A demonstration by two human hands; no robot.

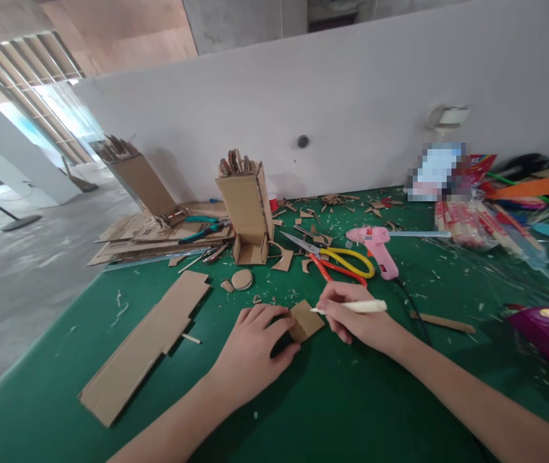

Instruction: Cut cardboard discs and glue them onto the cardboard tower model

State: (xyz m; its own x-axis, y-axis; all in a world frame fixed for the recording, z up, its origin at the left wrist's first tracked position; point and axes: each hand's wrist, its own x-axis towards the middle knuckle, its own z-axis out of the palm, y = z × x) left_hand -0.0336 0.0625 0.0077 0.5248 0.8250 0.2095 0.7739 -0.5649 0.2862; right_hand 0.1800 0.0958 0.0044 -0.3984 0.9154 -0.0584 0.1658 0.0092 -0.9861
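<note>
Green tabletop (342,411), pale wall (361,116) behind

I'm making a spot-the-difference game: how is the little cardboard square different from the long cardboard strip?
The cardboard square is much smaller than the cardboard strip. The strip has a stepped edge, while the square's visible edges look straight. The left hand is at the square; no hand touches the strip. Both are flat, brown cardboard.
</note>
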